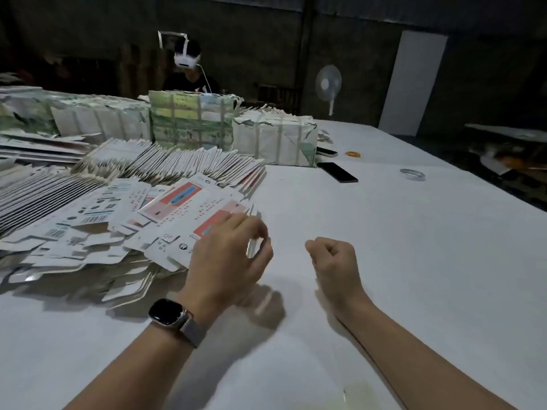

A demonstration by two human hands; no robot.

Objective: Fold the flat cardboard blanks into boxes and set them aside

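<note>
A loose heap of flat cardboard blanks, white with red and blue print, lies on the left of the white table. My left hand, with a watch on its wrist, is at the heap's right edge, and its curled fingers pinch the edge of the top blank. The fingertips are blurred. My right hand hovers over bare table to the right, curled into a fist with nothing in it. No folded box is in view.
Fanned rows of more blanks lie behind the heap. Strapped bundles stand at the back. A black phone, a tape roll and an orange item lie further right. A person sits opposite; a fan stands behind.
</note>
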